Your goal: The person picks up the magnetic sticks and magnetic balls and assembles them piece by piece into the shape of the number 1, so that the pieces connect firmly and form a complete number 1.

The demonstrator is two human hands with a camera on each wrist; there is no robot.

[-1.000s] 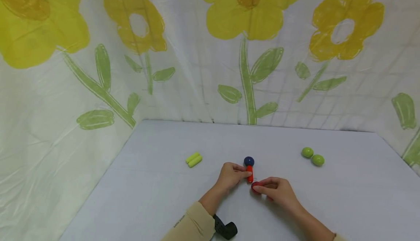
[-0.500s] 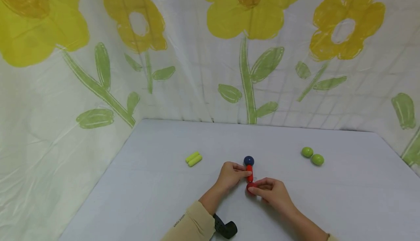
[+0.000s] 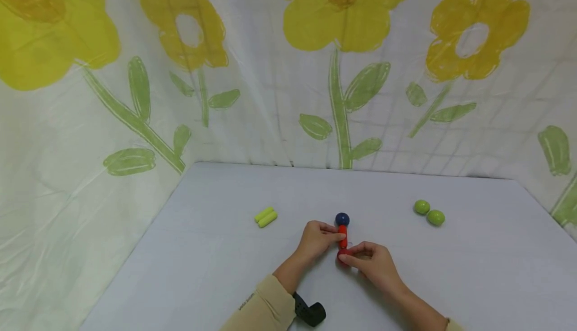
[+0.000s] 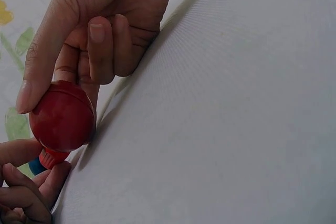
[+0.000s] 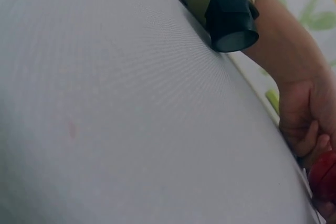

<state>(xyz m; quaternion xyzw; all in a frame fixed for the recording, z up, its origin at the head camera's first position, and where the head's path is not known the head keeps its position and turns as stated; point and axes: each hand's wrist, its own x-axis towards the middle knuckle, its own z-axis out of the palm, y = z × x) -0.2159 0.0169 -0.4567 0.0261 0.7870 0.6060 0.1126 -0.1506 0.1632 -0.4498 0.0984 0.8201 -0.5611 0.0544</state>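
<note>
My left hand (image 3: 314,240) pinches a short red rod (image 3: 343,237) between thumb and fingers. At the rod's far end sits a dark blue ball (image 3: 342,219), touching it. My right hand (image 3: 376,266) holds a red ball (image 3: 343,257) by thumb and fingertips at the rod's near end. In the left wrist view that red ball (image 4: 63,116) hides most of the rod, and a bit of blue shows behind. The right wrist view catches only part of the red ball (image 5: 323,177) at its right edge.
Two yellow-green rods (image 3: 266,217) lie side by side at the left of the white table (image 3: 216,271). Two green balls (image 3: 429,212) rest together at the right. A black camera mount (image 3: 311,314) sticks out by the left sleeve. A flower-printed curtain (image 3: 252,135) stands behind.
My right hand has moved left with the red ball, bringing it from beside the rod's near end to in line with it. The left hand has stayed on the rod.
</note>
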